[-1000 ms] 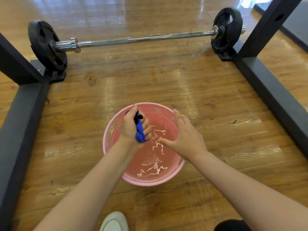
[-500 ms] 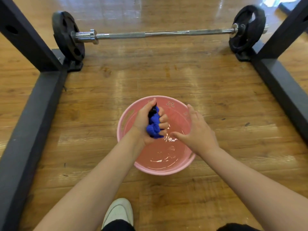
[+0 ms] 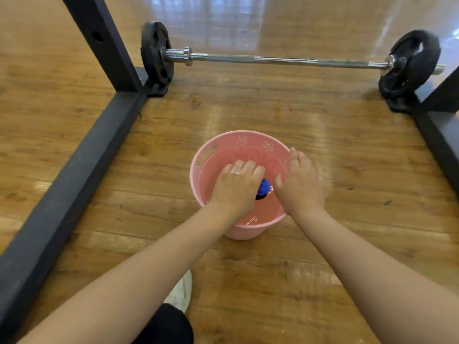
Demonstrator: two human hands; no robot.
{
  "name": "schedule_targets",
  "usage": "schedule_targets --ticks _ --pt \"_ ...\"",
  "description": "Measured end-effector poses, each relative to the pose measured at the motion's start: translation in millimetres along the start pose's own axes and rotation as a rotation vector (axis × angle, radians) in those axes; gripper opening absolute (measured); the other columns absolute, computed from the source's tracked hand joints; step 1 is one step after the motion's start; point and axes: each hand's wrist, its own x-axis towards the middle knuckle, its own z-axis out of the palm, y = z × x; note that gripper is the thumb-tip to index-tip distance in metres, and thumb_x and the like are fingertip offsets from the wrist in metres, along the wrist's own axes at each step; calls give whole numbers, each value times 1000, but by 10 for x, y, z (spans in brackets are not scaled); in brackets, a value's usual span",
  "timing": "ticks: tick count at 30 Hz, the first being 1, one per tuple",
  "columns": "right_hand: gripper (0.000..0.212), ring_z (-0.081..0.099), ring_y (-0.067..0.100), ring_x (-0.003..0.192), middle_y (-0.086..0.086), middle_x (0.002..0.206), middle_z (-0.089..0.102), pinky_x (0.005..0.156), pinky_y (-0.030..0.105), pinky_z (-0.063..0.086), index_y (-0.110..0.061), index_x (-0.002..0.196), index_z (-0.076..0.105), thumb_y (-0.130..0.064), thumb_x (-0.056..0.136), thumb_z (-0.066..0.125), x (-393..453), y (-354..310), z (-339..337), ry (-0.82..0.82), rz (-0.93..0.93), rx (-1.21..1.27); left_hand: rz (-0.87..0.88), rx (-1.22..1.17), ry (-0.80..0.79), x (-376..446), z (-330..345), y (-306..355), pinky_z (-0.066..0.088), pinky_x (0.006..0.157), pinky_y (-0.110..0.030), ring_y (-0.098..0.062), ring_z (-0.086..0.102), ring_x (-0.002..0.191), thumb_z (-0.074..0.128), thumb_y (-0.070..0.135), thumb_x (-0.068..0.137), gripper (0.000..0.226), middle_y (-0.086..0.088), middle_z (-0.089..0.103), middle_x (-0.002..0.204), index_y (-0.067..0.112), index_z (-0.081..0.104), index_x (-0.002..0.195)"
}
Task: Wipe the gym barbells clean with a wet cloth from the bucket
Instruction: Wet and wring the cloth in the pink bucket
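Note:
A pink bucket (image 3: 216,147) with water stands on the wooden floor in front of me. My left hand (image 3: 236,184) is over the bucket, fisted knuckles-up around a wet blue cloth (image 3: 263,188), of which only a small bunch shows at the thumb side. My right hand (image 3: 300,183) hovers just right of the cloth, fingers together and flat, holding nothing, partly over the bucket's right rim. A steel barbell (image 3: 273,59) with a black plate (image 3: 155,57) on the left end and another black plate (image 3: 409,65) on the right lies across the floor beyond the bucket.
Black rack base beams run along the floor on the left (image 3: 74,175) and right (image 3: 442,135), with a black upright (image 3: 99,38) at the far left. My white shoe (image 3: 180,291) and dark trouser knee (image 3: 166,326) are near the bottom edge.
My left hand has turned from thumb-up to knuckles-up and lowered into the bucket with the cloth. My right hand stays beside it. The camera has shifted, so the barbell appears farther right.

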Motion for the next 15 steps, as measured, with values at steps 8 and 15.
schedule_targets --ticks 8,15 --pt "61 40 34 134 20 144 42 104 58 32 -2 138 45 -18 82 63 -661 -190 -56 -54 -326 -84 119 185 -21 -377 -472 -24 56 76 -41 -33 67 96 47 12 68 38 -15 69 107 7 71 97" --pt "63 14 27 145 13 157 17 115 47 15 -8 150 20 -26 95 44 -961 -518 -302 -170 -516 -89 -41 145 -138 -990 -847 -95 39 103 -42 -33 41 133 63 10 80 55 -18 43 144 5 50 134"
